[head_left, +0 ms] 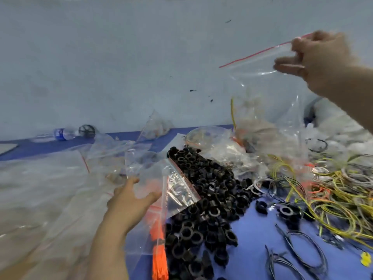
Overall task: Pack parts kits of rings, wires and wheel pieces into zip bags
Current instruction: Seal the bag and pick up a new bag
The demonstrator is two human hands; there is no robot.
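The right hand (321, 59) is raised well above the blue mat (254, 235). Its thumb and curled fingers pinch the top corner of a clear zip bag (262, 77), just beneath the red zip strip. The strip slants down to the left from the pinch, and the mouth looks sealed, though blur leaves this uncertain. The bag hangs loose and creased. Its lower part holds pale blurred contents, a yellow wire runs along its left side, and its bottom meets a heap of other clear bags near the mat's far edge.

The left hand (129, 201) is low on the mat's left side. Its fingers are spread and fairly straight, the thumb apart, and they touch a second clear bag (177, 186) without closing on it. That bag lies tilted over the left edge of a long pile of black rings (207, 209) heaped along the middle of the mat.

An orange bundle (160, 257) lies along the pile's left side. A tangle of yellow and grey wires (333, 195) is spread along the right edge, with dark looped ties (306, 253) nearer. At the far left edge stand a water bottle (62, 134) and a black spoked wheel piece (86, 130).
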